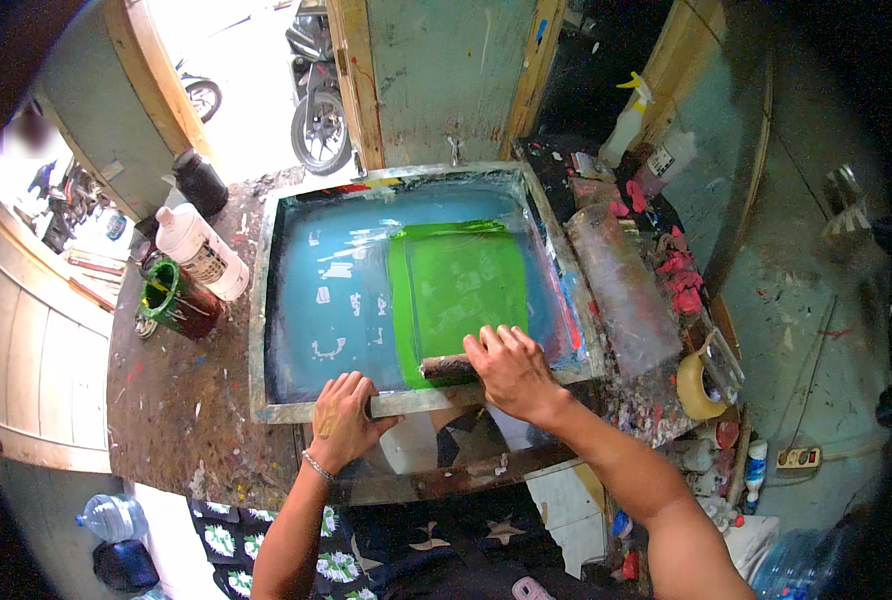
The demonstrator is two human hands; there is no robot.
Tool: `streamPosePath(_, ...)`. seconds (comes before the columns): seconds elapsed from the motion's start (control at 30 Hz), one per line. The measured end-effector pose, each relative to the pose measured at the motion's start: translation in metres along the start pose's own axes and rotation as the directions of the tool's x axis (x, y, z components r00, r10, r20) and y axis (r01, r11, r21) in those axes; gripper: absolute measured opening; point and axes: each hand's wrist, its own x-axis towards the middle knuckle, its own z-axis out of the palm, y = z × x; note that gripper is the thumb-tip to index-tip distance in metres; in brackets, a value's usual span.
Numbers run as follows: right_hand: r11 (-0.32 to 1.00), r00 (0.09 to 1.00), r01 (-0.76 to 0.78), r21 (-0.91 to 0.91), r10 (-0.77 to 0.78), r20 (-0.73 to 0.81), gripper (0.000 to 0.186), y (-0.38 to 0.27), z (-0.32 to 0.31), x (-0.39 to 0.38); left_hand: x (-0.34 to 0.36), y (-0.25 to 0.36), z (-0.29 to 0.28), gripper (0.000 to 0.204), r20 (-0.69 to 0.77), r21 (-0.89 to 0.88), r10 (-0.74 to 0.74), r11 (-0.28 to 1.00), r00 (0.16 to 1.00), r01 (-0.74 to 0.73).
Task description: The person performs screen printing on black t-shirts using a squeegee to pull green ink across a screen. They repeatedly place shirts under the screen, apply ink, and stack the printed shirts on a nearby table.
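Observation:
A screen-printing frame (258, 330) with a blue mesh lies on the worktable. Bright green ink (466, 280) covers a rectangle right of the mesh's middle, and pale shapes show in the mesh. My right hand (514, 375) is closed over a squeegee (446, 367) at the near end of the green patch; the hand hides the squeegee's right part. At the frame's near edge my left hand (344, 422) grips the rim, fingers over the top and thumb toward the right. Dark fabric with a star pattern (463, 440) shows under the near edge.
On the left of the stained table (166, 410) stand a green-smeared ink pot (181, 305), a white bottle (203, 252) and a dark jar (201, 182). To the right are a clear plastic sheet (621, 290), pink rags (678, 275), a tape roll (701, 388) and a spray bottle (626, 125).

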Motion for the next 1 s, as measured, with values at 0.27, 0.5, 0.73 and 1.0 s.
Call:
streamPosePath(0.27,0.999,0.984,0.003,-0.035,-0.009,-0.179,0.031,-0.003,-0.010,-0.005,0.004,0.010,-0.015,0.048,-0.009,0.029,0.035,0.999,0.999,-0.034)
streamPosePath(0.5,0.996,0.958,-0.045,-0.082,0.020,-0.285,0.051,0.001,-0.093,0.018,0.054,0.040,-0.124,0.052,0.021,-0.001,-0.041,0.999,0.999,0.041)
streamPosePath(0.73,0.973,0.910,-0.119,-0.196,0.028,-0.413,0.066,0.040,-0.195,0.120,0.113,0.052,-0.197,0.050,-0.649,0.272,0.304,0.949,0.697,-0.160)
streamPosePath(1.0,0.966,0.909,-0.219,-0.138,0.151,-0.390,0.074,0.057,-0.251,0.177,0.062,0.042,0.022,0.052,-0.004,-0.067,0.250,0.966,0.968,-0.250)
